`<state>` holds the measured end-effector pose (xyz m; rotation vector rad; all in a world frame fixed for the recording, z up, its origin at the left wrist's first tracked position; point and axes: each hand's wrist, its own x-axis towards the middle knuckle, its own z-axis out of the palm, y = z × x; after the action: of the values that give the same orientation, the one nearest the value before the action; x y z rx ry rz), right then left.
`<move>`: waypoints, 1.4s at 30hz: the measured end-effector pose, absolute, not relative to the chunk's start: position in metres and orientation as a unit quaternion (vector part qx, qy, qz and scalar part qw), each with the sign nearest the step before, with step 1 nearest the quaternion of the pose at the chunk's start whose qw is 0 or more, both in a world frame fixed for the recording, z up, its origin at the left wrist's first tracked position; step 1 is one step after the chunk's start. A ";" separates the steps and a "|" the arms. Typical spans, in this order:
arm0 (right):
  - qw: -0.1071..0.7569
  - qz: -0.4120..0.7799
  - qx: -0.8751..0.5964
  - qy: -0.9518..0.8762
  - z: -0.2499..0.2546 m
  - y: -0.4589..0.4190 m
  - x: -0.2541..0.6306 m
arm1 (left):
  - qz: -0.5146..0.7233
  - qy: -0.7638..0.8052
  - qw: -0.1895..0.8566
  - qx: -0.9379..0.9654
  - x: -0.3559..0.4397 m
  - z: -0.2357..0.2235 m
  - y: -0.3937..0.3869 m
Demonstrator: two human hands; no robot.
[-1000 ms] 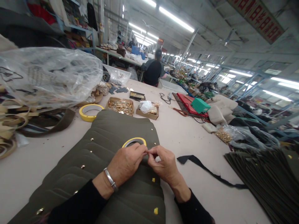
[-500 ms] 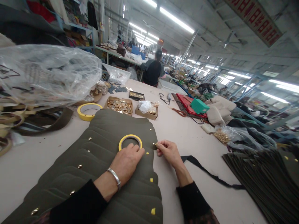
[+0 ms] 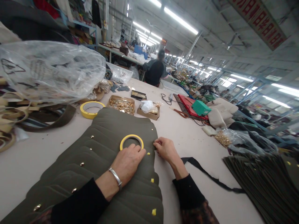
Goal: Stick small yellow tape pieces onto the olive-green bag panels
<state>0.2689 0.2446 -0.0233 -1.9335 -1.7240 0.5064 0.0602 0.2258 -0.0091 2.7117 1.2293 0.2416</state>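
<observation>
My left hand point(image 3: 126, 162) is closed on the near rim of a thin roll of yellow tape point(image 3: 121, 142), above a stack of dark olive padded panels point(image 3: 112, 127) with scalloped edges. My right hand point(image 3: 165, 150) is pinched at the panels' right edge, its fingertips covering the spot of a gold stud; what they hold is hidden. Small yellow tape pieces point(image 3: 152, 180) stick along that right edge. Several gold studs point(image 3: 82, 164) run down the left side of the top panel.
A wider yellow tape roll point(image 3: 89, 115) and boxes of gold metal parts point(image 3: 121, 113) stand beyond the panels. A plastic bag point(image 3: 53, 68) bulges at left. More dark panels point(image 3: 252, 177) lie at right, near a black strap point(image 3: 210, 175). A person point(image 3: 154, 71) sits farther back.
My right hand's fingertips have moved slightly left over the stud at the panels' edge, covering it. My left hand stays on the tape roll. The view has shifted slightly.
</observation>
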 end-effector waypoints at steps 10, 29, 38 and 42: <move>0.124 0.022 -0.572 -0.810 -0.014 0.227 0.279 | 0.113 0.425 0.078 0.895 0.060 -0.012 0.232; 0.062 0.251 -0.682 -0.685 0.010 0.236 0.258 | 0.168 0.384 0.082 0.904 0.044 -0.010 0.240; 0.357 0.224 -0.591 -0.688 0.003 0.208 0.253 | 0.338 0.298 0.133 0.882 0.045 -0.020 0.237; 0.408 0.197 -0.490 -0.745 0.003 0.201 0.239 | 0.350 0.281 0.137 0.883 0.045 -0.020 0.237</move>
<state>0.2389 0.2010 0.0025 -1.2344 -1.8763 0.4967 0.0453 0.2372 -0.0205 2.5558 0.8139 1.0131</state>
